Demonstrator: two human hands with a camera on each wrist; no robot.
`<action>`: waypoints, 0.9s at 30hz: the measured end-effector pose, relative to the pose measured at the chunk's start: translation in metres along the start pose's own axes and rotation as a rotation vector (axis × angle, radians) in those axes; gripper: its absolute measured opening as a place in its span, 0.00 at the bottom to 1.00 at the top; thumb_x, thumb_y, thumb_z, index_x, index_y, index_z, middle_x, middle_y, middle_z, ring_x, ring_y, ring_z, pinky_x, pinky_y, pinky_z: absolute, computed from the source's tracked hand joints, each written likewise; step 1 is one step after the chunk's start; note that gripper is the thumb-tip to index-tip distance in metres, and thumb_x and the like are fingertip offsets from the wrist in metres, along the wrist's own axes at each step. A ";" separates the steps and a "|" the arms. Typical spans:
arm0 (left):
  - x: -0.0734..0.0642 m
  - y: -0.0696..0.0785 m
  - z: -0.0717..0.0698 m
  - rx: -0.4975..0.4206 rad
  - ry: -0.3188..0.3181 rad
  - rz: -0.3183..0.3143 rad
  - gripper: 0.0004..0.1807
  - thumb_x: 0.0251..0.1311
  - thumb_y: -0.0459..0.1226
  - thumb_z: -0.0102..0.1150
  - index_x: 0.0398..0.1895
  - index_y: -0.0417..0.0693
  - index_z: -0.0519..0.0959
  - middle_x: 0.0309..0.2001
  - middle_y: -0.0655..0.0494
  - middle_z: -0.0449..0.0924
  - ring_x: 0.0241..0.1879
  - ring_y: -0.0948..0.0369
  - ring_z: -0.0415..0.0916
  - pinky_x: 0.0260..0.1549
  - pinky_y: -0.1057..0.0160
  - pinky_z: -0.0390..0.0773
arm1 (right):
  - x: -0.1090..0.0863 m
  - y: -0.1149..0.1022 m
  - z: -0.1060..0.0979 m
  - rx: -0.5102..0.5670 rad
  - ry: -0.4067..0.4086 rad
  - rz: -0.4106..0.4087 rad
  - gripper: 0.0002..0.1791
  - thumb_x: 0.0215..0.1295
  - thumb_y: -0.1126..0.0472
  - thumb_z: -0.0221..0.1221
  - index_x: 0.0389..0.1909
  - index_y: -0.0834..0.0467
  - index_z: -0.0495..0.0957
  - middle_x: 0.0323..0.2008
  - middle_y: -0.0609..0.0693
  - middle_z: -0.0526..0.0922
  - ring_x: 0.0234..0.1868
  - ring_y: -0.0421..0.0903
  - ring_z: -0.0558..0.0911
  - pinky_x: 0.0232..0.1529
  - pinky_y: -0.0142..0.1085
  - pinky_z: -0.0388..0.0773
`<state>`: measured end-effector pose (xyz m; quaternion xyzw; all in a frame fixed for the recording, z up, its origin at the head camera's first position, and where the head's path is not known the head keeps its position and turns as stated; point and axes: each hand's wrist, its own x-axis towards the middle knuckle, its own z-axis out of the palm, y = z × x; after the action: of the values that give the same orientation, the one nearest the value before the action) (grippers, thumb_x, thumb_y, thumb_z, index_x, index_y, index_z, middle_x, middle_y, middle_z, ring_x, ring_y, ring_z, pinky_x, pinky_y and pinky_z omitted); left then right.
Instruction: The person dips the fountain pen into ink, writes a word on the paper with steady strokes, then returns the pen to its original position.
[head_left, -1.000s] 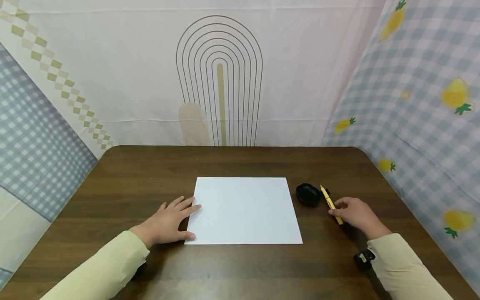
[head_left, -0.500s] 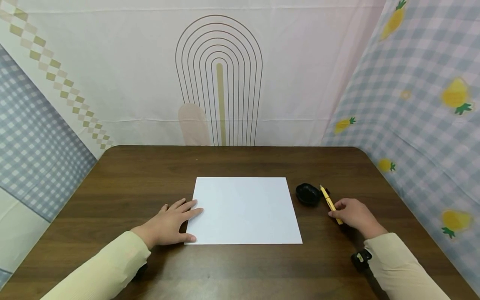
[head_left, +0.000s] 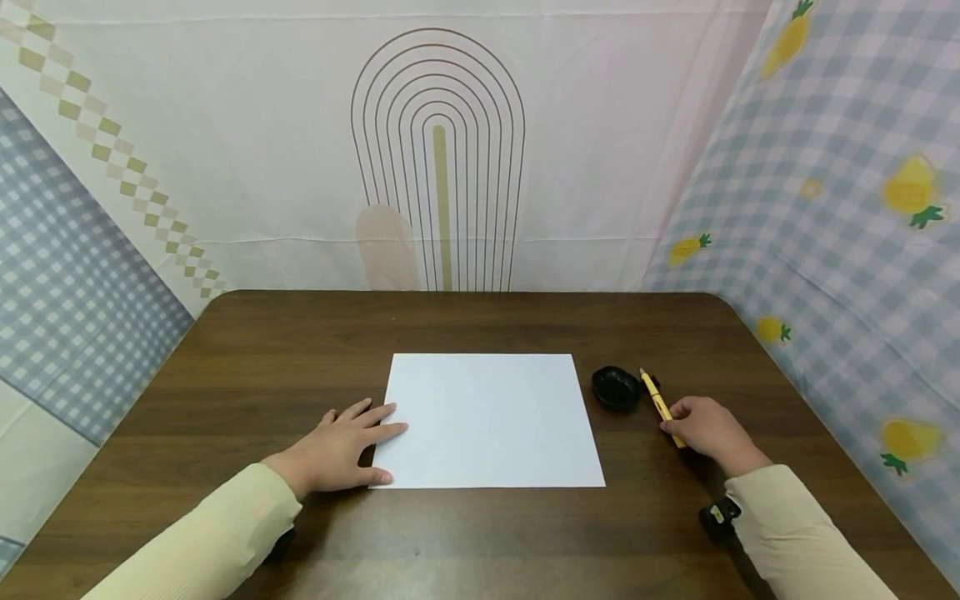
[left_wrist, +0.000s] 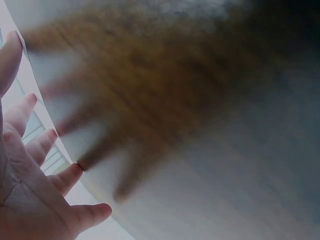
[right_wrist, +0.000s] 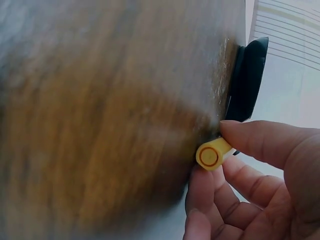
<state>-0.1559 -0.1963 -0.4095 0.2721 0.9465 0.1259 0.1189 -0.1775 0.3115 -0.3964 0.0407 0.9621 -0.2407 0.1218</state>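
Note:
A sheet of white paper (head_left: 487,421) lies on the table with nothing marked on it. Fingers spread, my left hand (head_left: 341,446) rests across its left edge; the left wrist view shows the palm side of that hand (left_wrist: 35,175) low against the surface. To the right of the paper, my right hand (head_left: 708,427) pinches the rear end of a yellow pen (head_left: 656,396) between thumb and fingers. The pen's tip points away toward the back. In the right wrist view the pen's round end (right_wrist: 209,156) faces the camera.
A small black dish (head_left: 616,388) sits between the paper and the pen, close beside the tip. The brown wooden table (head_left: 480,542) ends at the back against a white patterned cloth (head_left: 600,167). Checked cloth (head_left: 840,250) hangs along the right side.
My left hand has shifted slightly toward me and farther onto the paper. My right wrist has edged left, while the fingers stay at the pen's rear end. Paper, dish and pen look unmoved.

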 end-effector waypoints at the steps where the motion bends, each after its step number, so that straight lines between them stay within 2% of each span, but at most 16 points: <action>1: 0.000 0.000 0.000 0.000 0.001 0.001 0.38 0.55 0.58 0.63 0.69 0.59 0.68 0.73 0.49 0.57 0.71 0.38 0.49 0.56 0.24 0.51 | 0.000 0.000 0.000 0.001 0.001 -0.001 0.13 0.63 0.60 0.60 0.39 0.69 0.77 0.28 0.55 0.78 0.27 0.47 0.74 0.26 0.37 0.70; 9: 0.001 0.001 0.001 0.002 0.003 0.000 0.38 0.55 0.58 0.63 0.69 0.59 0.69 0.73 0.49 0.58 0.71 0.38 0.50 0.56 0.25 0.52 | -0.003 -0.002 -0.001 0.014 0.017 0.008 0.14 0.64 0.61 0.58 0.41 0.71 0.77 0.30 0.56 0.78 0.27 0.47 0.74 0.26 0.37 0.70; 19: 0.001 0.000 0.002 0.002 -0.002 0.002 0.38 0.55 0.59 0.63 0.69 0.60 0.68 0.73 0.49 0.57 0.71 0.38 0.49 0.56 0.25 0.53 | -0.006 -0.001 -0.004 0.015 0.072 -0.045 0.17 0.66 0.60 0.58 0.45 0.71 0.76 0.36 0.61 0.80 0.29 0.47 0.77 0.28 0.39 0.72; 27: 0.001 0.000 0.001 -0.010 -0.011 -0.005 0.39 0.55 0.59 0.63 0.70 0.61 0.68 0.74 0.49 0.56 0.72 0.39 0.48 0.56 0.25 0.53 | -0.015 -0.003 -0.007 0.031 0.113 -0.078 0.17 0.66 0.59 0.58 0.46 0.70 0.78 0.34 0.59 0.82 0.28 0.47 0.76 0.26 0.38 0.72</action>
<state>-0.1563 -0.1958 -0.4106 0.2698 0.9460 0.1288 0.1256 -0.1652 0.3115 -0.3851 0.0187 0.9645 -0.2572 0.0571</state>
